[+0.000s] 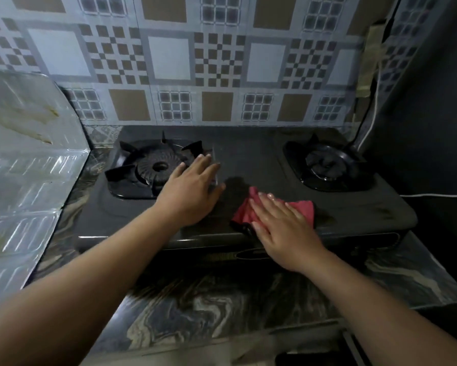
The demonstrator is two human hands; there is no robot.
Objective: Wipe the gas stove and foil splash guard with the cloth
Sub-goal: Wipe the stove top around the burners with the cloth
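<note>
- Pressing flat, the right hand (283,223) lies palm-down with fingers spread on the pink cloth (273,211), pinning rather than gripping it, near the front edge of the gas stove (248,165) between its two burners.
- The cloth looks soft, thin and light, rumpled at its left and near edges, with a dark trim at the near-left corner; it should slide easily under a flat palm, and bunching a fold at its middle would give firmer hold for scrubbing.
- Just left of it, the left hand (193,188) rests open on the stove top, holding nothing, fingertips reaching the left burner (153,167), probably steadying the stove.
- The stove top is dark, smooth and slightly glossy, likely slippery when damp; the right burner (327,165) sits well apart to the right.
- Far left, the foil splash guard (29,143) stands upright, shiny and creased, with yellowish stains on its upper panel; it seems thin and easily dented, so light strokes suit it.
</note>
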